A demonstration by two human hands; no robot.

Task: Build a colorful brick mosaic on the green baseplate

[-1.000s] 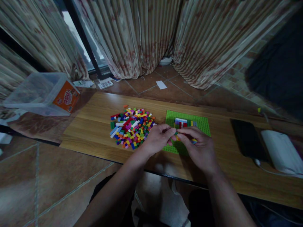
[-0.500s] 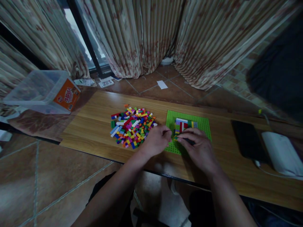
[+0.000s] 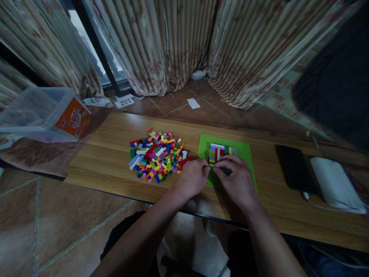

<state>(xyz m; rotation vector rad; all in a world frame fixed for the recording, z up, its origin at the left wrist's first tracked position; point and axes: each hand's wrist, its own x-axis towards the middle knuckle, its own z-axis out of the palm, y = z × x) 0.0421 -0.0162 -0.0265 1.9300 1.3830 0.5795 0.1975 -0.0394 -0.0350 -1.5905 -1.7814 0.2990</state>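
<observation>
A bright green studded baseplate (image 3: 246, 152) lies on the table, bearing a low structure of toy building bricks (image 3: 216, 147) in white, red, yellow, purple and other colours. My left hand (image 3: 193, 177) is closed in a pinch at the structure's near left corner; whatever is between its fingertips is hidden. From the right, my right hand (image 3: 236, 179) reaches over the near part of the structure, thumb and forefinger pinched close to the left fingertips. What they grip is too small to make out. Left of my left hand spreads a pile of loose bricks (image 3: 158, 157).
A clear plastic box (image 3: 43, 115) with an orange label stands beyond the table's left end. To the right on the wooden table (image 3: 100, 154) lie a black phone (image 3: 295, 167) and a white device (image 3: 336, 184) with a cable. Curtains hang behind.
My left hand has moved in so its fingertips meet the right hand's at the structure's corner. The whole view has shifted slightly, with things appearing further left.
</observation>
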